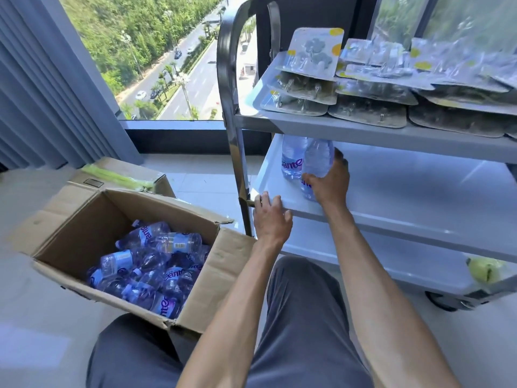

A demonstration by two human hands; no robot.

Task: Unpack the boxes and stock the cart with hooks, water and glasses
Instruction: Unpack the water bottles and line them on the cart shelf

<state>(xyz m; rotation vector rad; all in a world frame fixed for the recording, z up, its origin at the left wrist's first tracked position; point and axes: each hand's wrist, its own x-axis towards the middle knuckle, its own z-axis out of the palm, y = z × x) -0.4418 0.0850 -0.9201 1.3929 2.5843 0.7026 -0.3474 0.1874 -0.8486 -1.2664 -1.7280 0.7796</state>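
A white three-shelf cart with a steel frame (pixel 363 130) fills the right of the frame, its far end cut off. Its top shelf holds stacked clear blister packs of hooks (pixel 372 88), blurred toward the upper right. On the middle shelf, the right hand (pixel 331 180) grips a clear plastic water bottle (pixel 317 161) just beside a second upright bottle (pixel 292 158). The left hand (pixel 270 217) rests open-fingered on the shelf edge. At lower left, an open brown cardboard box (pixel 70 233) holds loose water bottles (pixel 151 264).
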